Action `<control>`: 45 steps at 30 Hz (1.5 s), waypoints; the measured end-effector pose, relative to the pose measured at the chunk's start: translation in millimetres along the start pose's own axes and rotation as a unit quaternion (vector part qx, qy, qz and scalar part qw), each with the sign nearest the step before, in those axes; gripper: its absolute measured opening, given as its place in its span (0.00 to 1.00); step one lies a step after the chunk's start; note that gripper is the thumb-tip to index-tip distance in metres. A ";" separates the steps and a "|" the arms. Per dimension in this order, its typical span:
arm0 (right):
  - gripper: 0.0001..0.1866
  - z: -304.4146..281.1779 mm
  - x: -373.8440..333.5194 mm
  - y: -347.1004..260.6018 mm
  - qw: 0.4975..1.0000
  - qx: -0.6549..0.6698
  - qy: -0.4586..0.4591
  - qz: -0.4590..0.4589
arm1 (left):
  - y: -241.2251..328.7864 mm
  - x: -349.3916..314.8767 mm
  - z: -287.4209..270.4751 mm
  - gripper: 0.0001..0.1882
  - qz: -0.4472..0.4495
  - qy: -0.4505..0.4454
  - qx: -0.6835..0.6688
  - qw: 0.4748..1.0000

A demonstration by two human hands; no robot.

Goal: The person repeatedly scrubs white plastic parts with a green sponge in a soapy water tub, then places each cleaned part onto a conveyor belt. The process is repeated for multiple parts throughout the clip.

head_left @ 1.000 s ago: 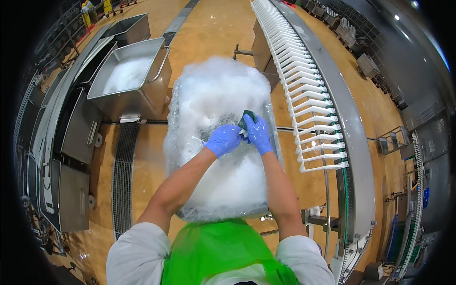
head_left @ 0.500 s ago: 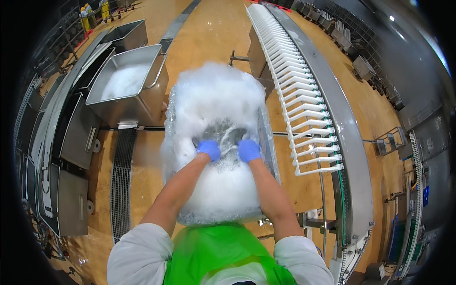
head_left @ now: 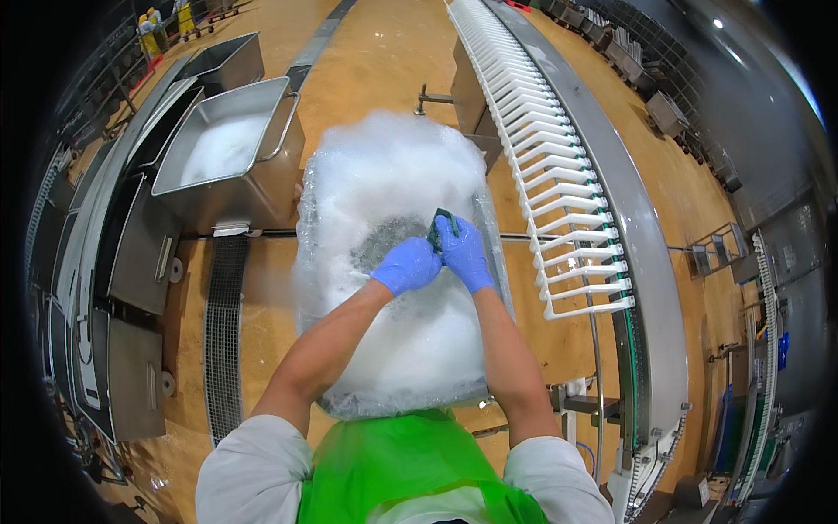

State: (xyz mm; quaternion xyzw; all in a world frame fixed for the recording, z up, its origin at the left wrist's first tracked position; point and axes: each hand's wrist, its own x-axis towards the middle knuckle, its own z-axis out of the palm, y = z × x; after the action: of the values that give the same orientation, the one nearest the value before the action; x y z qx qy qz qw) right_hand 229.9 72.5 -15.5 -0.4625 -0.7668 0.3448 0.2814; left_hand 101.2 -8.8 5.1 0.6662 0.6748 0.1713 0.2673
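Note:
Above a foam-filled tub (head_left: 499,253) lined with clear plastic, my two blue-gloved hands meet. A dark green scouring pad (head_left: 439,229) stands between them, lifted out of the suds. My right hand (head_left: 464,255) is closed on it, thumb and fingers on its right side. My left hand (head_left: 408,266) is closed too, its fingertips at the pad's lower end; the exact grip is partly hidden. White foam (head_left: 393,162) is heaped at the far side and again near my green apron (head_left: 397,463). Between lies a thinner patch of greyish, bubbly water (head_left: 384,237).
On the right runs a conveyor (head_left: 611,175) with a row of white plastic prongs (head_left: 559,183). Left of the tub stands a steel bin (head_left: 236,196) holding foam, with more steel bins (head_left: 144,253) beyond. A floor drain grate (head_left: 222,332) crosses the tan floor.
My hands have come up out of the foamy water and moved together toward the right. The green scouring pad now shows between them. The water patch has partly closed over with bubbles.

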 end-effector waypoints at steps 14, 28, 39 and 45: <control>0.12 -26.8 -17.6 -40.4 0.941 0.288 -0.142 0.108 | -10.1 -14.0 -20.3 0.17 0.021 0.042 -0.018 0.999; 0.18 -14.8 -17.1 -36.9 0.926 0.358 -0.095 0.076 | -4.1 -15.9 -26.0 0.17 -0.068 -0.041 -0.328 0.941; 0.17 -32.1 -10.6 -21.2 0.876 0.420 -0.191 0.139 | -13.5 0.1 -4.4 0.13 -0.017 -0.029 -0.167 0.985; 0.17 -32.1 -11.5 -28.6 0.847 0.467 -0.223 0.121 | -20.3 -1.0 -20.6 0.12 -0.050 -0.059 -0.331 0.940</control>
State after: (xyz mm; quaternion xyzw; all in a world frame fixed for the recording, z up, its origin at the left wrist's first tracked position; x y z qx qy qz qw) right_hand 244.0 61.2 25.1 -0.2766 -0.4950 0.7874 0.2419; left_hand 72.7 -8.3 9.7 0.5139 0.5955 0.3319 0.5206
